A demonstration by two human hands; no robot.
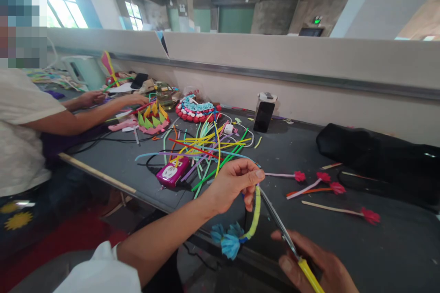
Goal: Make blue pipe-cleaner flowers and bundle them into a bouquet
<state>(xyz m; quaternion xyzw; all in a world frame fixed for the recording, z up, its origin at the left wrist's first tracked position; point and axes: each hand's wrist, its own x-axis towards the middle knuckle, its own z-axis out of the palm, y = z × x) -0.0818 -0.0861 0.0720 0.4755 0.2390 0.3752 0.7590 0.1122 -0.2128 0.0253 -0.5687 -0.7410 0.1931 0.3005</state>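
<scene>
In the middle, my left hand (237, 181) is closed, thumb and forefinger pinching the upper end of a bent stem (255, 213) wrapped in yellow-green. Blue flower heads (230, 240) hang at the stem's lower end, past the table's front edge. My right hand (314, 256), lower right, is closed around scissors (280, 224) with long metal blades and a yellow handle. The blade tips reach up to the stem, close to my left fingertips; whether they touch it I cannot tell.
Several red flowers on stems (370, 216) lie to the right, near a black bag (374, 160). Coloured pipe cleaners (206, 146) and a purple power socket (173, 171) are left of centre. A phone (264, 116) leans at the back. A co-worker (44, 114) works at left.
</scene>
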